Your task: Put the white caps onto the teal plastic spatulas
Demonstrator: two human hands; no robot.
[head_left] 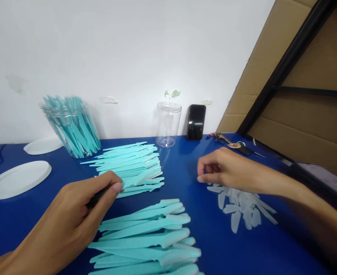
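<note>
Thumb and forefinger of the left hand (71,217) pinch a teal razor (141,177) over the farther pile of razors (131,158); a nearer pile (157,240) lies alongside. Rightward, the right hand (232,168) curls by whitish plastic caps (242,206); I cannot tell whether it grips anything.

A blue table (179,164) carries turquoise tools (145,241), translucent pieces (235,221), lids (19,179), jars (168,124), a phone (196,123) and keys (245,150).

Bright, soft light leaves glare on the phone (196,128).
</note>
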